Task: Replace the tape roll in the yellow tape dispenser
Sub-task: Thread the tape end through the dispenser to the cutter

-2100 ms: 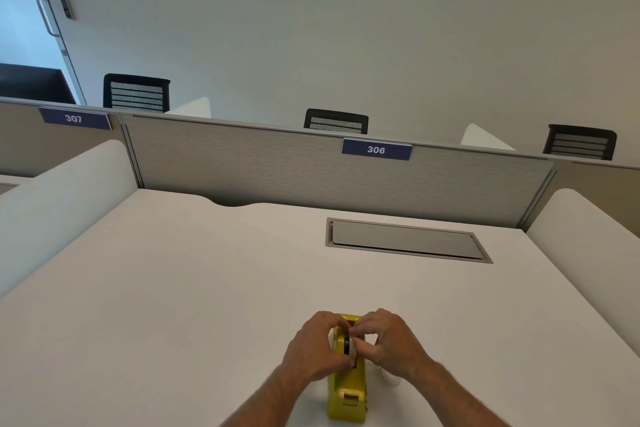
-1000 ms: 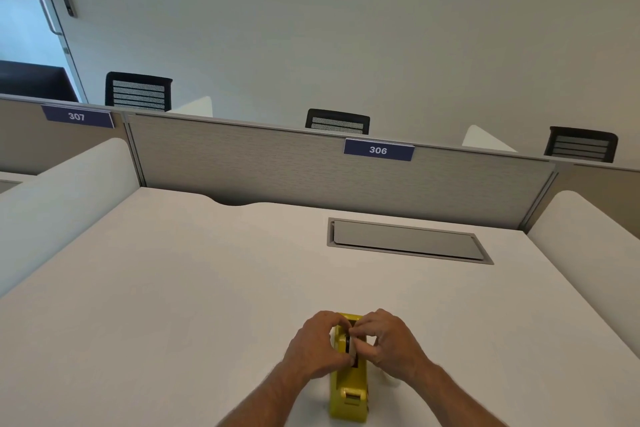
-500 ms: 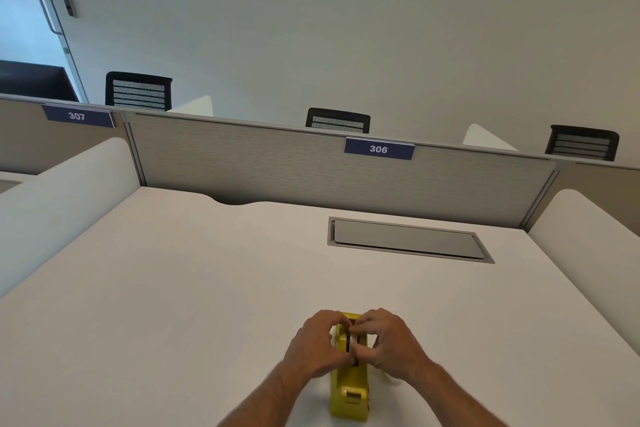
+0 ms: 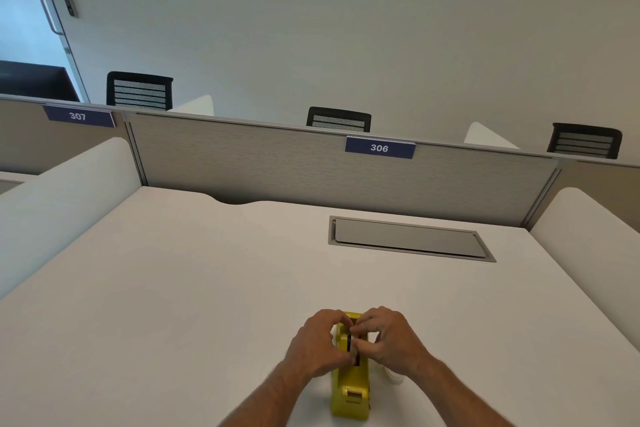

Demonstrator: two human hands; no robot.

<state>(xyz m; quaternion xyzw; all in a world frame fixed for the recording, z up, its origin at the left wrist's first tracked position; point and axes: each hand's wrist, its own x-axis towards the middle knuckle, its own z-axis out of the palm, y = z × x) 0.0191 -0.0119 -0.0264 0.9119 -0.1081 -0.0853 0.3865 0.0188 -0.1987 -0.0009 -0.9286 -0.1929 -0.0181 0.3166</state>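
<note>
I'm looking down at the yellow tape dispenser (image 4: 350, 388), standing on the white bench (image 4: 180, 288) close to the near edge, its cutter end pointing toward me. Both hands are on its far half. My left hand (image 4: 317, 347) is curled against the left side, fingers pinched at the dark roll (image 4: 350, 343) sitting in the slot. My right hand (image 4: 389, 340) is curled in from the right, fingertips meeting the left ones over that same roll; how firmly either grips it, I can't tell. Something small and white (image 4: 393, 376) peeks out on the bench just right of the dispenser, under my right wrist. Plenty of bare bench to the left and far side. The grey cable hatch (image 4: 408, 239) lies well apart, far right, before the divider (image 4: 277, 163).
</note>
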